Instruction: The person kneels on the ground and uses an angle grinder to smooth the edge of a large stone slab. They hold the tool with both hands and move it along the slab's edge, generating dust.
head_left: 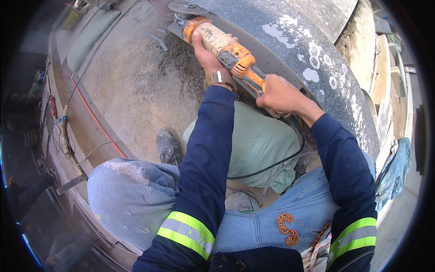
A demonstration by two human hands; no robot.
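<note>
Both my hands hold an orange angle grinder (242,63), its body partly wrapped in dirty pale tape. My left hand (206,54) is closed around the taped front part, just behind the metal head, and a brown watch strap sits on that wrist. Farther back, my right hand (282,96) grips the rear handle. The grinder's disc (186,7) lies at the top edge of the view, close to the edge of a grey speckled stone slab (335,68) with white patches. Whether the disc touches the slab, I cannot tell. From the handle a black cord (272,168) curves down past my legs.
A pale green sack (247,145) lies between my legs. Small grey offcuts (157,41) rest on the dusty ground. At left run an orange cable (95,119) and a taped cable joint (65,131). Crumpled blue plastic (395,170) lies at right.
</note>
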